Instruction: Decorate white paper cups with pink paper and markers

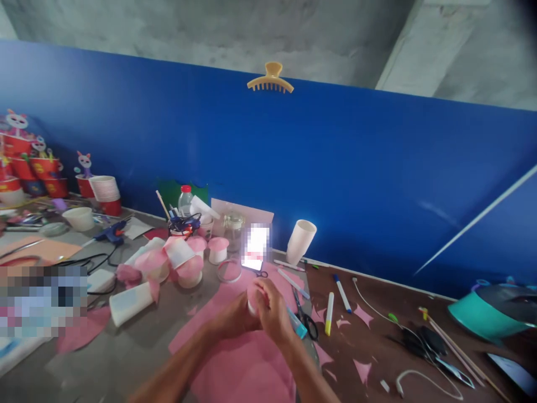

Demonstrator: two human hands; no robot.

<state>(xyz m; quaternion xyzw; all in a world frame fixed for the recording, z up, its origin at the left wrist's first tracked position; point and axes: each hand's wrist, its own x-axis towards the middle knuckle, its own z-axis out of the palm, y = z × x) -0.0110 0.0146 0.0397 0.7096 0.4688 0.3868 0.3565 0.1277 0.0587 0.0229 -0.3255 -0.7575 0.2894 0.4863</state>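
Both of my hands are together over a sheet of pink paper (243, 372) at the table's middle. My left hand (237, 318) is closed round a small white cup with a pink paper top (253, 291), mostly hidden by my fingers. On the cup's right side, my right hand (272, 310) is bent with its fingertips pressed on the pink top. Just right of that hand lie black-handled scissors (309, 324) and a light blue object (297, 323). Ahead of my hands stands a lit phone (257, 246), its screen blurred.
Several pink-topped cups (218, 250) cluster on the left, beside a cup lying on its side (131, 303). A tilted cup stack (301, 240) leans near the blue partition (356, 168). Markers (330, 313), pink scraps (363, 369) and a white cable (419, 374) lie on the right.
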